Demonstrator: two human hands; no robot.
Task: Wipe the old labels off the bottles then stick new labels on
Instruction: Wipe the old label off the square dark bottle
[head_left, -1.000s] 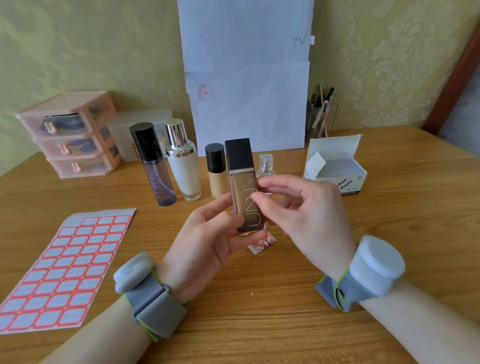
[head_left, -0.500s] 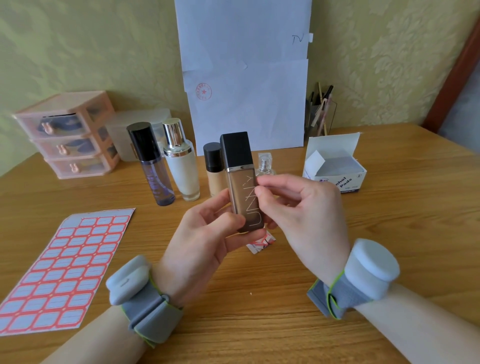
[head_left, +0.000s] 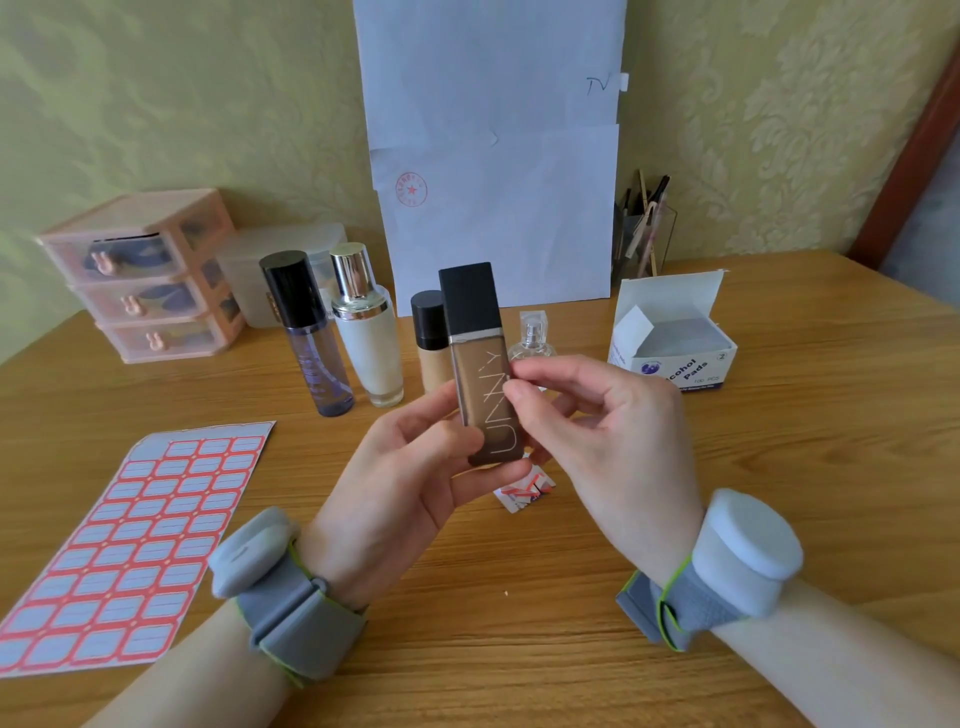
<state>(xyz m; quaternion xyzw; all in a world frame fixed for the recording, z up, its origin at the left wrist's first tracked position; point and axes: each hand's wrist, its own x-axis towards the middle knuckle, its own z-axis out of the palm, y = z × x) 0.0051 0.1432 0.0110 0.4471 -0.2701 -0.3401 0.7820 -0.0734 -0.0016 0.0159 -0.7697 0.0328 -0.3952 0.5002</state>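
My left hand (head_left: 410, 478) grips a square brown foundation bottle (head_left: 480, 384) with a black cap and holds it upright above the table, tilted slightly left. At the bottle's right edge, the thumb and forefinger of my right hand (head_left: 613, 431) pinch together. What lies between them is hidden. A sheet of red-bordered new labels (head_left: 130, 545) lies flat at the left. A purple bottle (head_left: 317, 353), a white bottle (head_left: 369, 348), a small beige bottle (head_left: 431, 358) and a clear perfume bottle (head_left: 532, 338) stand behind.
An open box of alcohol pads (head_left: 670, 332) sits at the right. A torn pad wrapper (head_left: 524, 491) lies under my hands. Pink drawers (head_left: 140, 275) and a frosted box stand back left. A pen holder (head_left: 644, 234) and white paper (head_left: 493, 156) stand against the wall.
Both hands and the bottle stay almost where they were. My right fingertips keep pinching at the bottle's right edge.
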